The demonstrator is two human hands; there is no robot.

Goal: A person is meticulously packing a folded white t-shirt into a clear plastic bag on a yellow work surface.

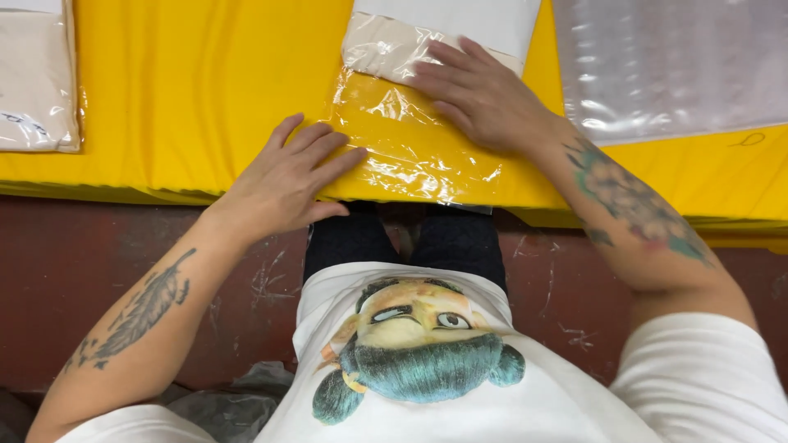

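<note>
A clear plastic bag lies on the yellow table, its open end hanging at the near edge. A folded cream garment sits inside the bag's far part. My left hand rests flat, fingers spread, on the bag's near left corner. My right hand presses flat on the bag just where the garment ends. Neither hand grips anything.
A bagged cream garment lies at the far left of the table. A stack of clear plastic bags lies at the far right. A white sheet sits beyond the garment. Below the table edge is a reddish floor.
</note>
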